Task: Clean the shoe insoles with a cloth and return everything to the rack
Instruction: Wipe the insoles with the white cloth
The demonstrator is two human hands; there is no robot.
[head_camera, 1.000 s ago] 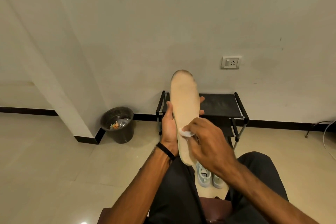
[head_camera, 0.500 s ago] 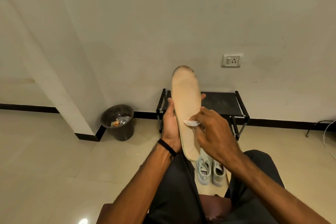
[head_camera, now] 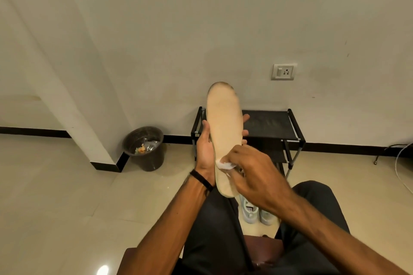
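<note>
A long beige insole (head_camera: 224, 127) stands upright in front of me, toe end up. My left hand (head_camera: 204, 152) grips it from behind, thumb on the left edge and fingertips showing past the right edge. My right hand (head_camera: 252, 174) pinches a small white cloth (head_camera: 223, 165) and presses it against the lower part of the insole. Behind them stands the black shoe rack (head_camera: 277, 127) against the wall. A pair of pale sneakers (head_camera: 257, 212) sits on the floor between my knees, partly hidden by my right arm.
A dark waste bin (head_camera: 145, 149) with scraps stands left of the rack beside a wall corner. A wall socket (head_camera: 283, 71) is above the rack. A cable (head_camera: 400, 158) lies at the far right. I sit on a brown seat (head_camera: 261, 250). Tiled floor spreads left.
My right hand slid the cloth down the insole from its middle toward the heel end. The left hand kept its hold on the insole.
</note>
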